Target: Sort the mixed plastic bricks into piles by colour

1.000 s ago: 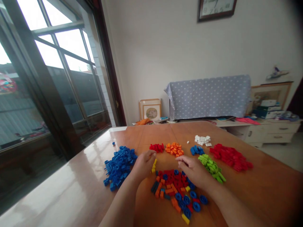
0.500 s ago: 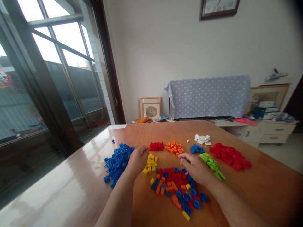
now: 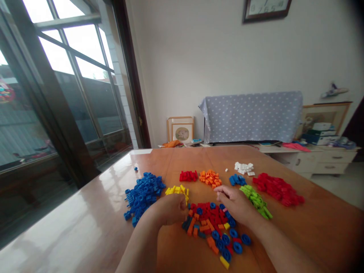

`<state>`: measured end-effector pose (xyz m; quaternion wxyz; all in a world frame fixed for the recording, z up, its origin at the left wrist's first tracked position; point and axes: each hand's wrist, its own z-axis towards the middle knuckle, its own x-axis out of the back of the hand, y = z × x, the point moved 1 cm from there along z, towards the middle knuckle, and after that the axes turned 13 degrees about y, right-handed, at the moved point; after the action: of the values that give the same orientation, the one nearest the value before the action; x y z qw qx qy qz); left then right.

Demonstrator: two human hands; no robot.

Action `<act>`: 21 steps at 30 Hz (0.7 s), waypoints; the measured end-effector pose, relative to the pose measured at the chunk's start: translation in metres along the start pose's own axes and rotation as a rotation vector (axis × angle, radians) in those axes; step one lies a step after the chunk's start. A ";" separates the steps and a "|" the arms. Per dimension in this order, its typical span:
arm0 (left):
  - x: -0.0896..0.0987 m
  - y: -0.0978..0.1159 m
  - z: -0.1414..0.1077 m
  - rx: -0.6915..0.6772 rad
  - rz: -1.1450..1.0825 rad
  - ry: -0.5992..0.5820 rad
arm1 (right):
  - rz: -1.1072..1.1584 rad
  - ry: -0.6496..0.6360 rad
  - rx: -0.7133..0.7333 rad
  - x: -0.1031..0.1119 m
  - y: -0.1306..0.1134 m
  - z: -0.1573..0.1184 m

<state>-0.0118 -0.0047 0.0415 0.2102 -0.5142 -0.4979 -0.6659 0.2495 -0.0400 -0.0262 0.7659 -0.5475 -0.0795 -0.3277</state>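
Left hand (image 3: 168, 209): fingers (image 3: 181, 207) curled closed into a loose fist, knuckles up, low over the counter (image 3: 308, 223). Whether a piece sits inside cannot be told. The fist lies between the yellow bricks (image 3: 176, 190) and the left edge of the mixed pile (image 3: 207, 223), just below the yellow group and nearly touching the mixed pile.

Right hand (image 3: 235, 204): fingers (image 3: 223, 190) open, loosely curved, tips pointing left, nothing visible between them. The hand sits over the upper right edge of the mixed pile, close to the green bricks (image 3: 255, 201), not touching them.

Mixed pile: red and orange bricks, dark blue pieces, blue wheels, a few yellow bricks, spread toward the person across the counter. Sorted groups, left to right: blue pieces (image 3: 142, 197), large, with 1 loose blue piece (image 3: 135, 168) farther off; yellow bricks; red bricks (image 3: 188, 176), small; orange bricks (image 3: 210, 178); blue wheels (image 3: 237, 180), few; white bricks (image 3: 243, 168), with 1 stray white piece (image 3: 226, 170); green bricks; red bricks (image 3: 278, 189), large.

Counter top glossy, orange-brown. To the left, a large glazed window (image 3: 76, 76). Behind, a white sideboard (image 3: 324, 161) beside a polka-dot cloth (image 3: 250, 116). A wall clock (image 3: 265, 7) hangs above.
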 end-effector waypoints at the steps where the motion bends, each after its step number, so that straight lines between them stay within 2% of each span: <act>1: -0.001 -0.001 0.000 -0.005 0.012 0.004 | 0.000 -0.002 0.000 0.000 0.000 0.000; 4: -0.004 -0.008 0.003 -0.019 0.058 0.052 | -0.001 -0.010 0.001 0.001 -0.002 0.000; 11: -0.006 -0.026 0.012 0.035 0.179 0.261 | -0.001 -0.009 -0.002 0.001 -0.004 -0.001; 17: -0.011 -0.029 0.011 0.047 0.117 0.235 | 0.021 0.011 -0.060 0.004 -0.002 0.001; 21: -0.011 -0.029 0.012 0.062 0.155 0.294 | -0.010 0.040 -0.035 0.007 -0.004 0.003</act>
<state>-0.0249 0.0158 0.0178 0.3472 -0.4414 -0.4412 -0.6999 0.2530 -0.0415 -0.0183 0.7561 -0.5537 -0.0613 -0.3435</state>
